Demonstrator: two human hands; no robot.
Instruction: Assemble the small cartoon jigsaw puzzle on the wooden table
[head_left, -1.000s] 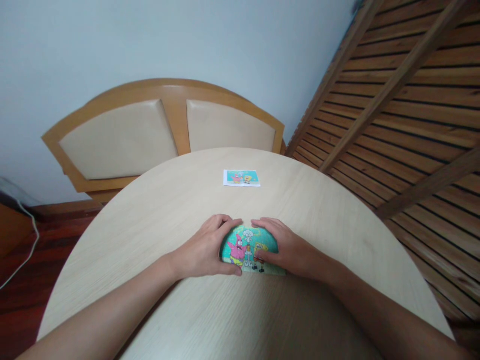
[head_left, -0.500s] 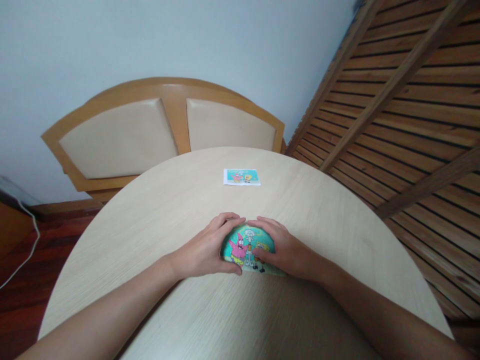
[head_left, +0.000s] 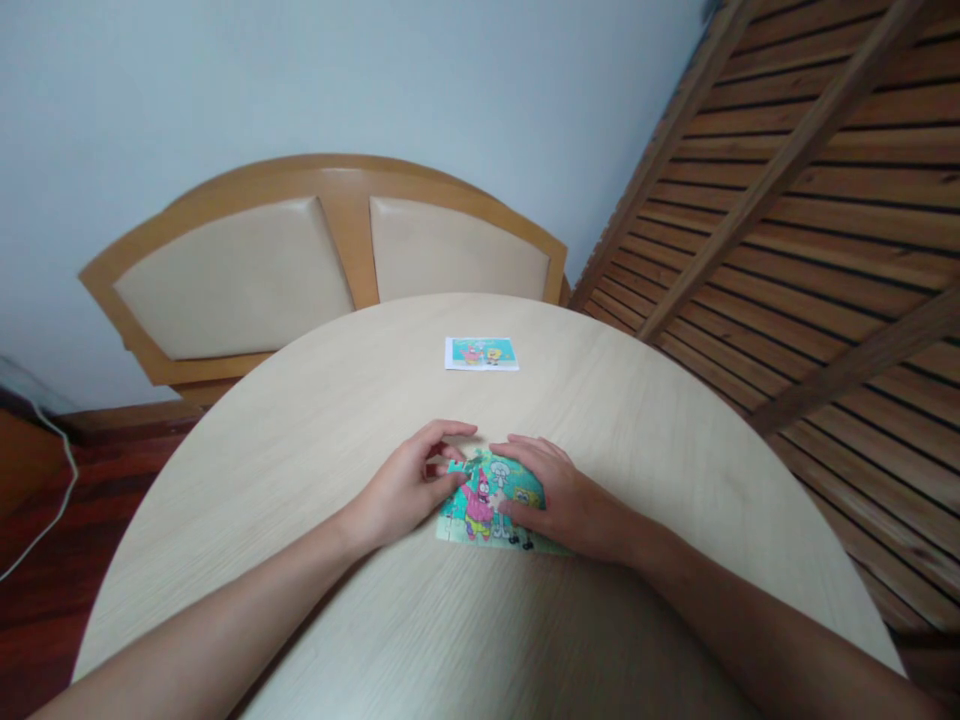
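A teal cartoon jigsaw puzzle (head_left: 477, 515), printed with a pink starfish and other figures, lies on the table between my hands. Its upper left edge looks jagged, and a small pale notched spot shows near its middle. My left hand (head_left: 409, 482) is at the puzzle's left end, index finger stretched out, other fingers curled and thumb over the edge; whether a loose piece is under them is hidden. Over the right end curves my right hand (head_left: 559, 490), fingers along the top edge and thumb pressed on the picture.
A small picture card (head_left: 484, 354) with a similar cartoon lies farther back on the round pale wooden table (head_left: 360, 390). Behind the table stands a padded wooden chair (head_left: 240, 275) by the wall. Slatted wood (head_left: 810, 220) rises on the right.
My left hand has shifted left and loosened from the puzzle, uncovering its left end and jagged upper edge. The puzzle now looks flatter and wider. My right hand has hardly moved.
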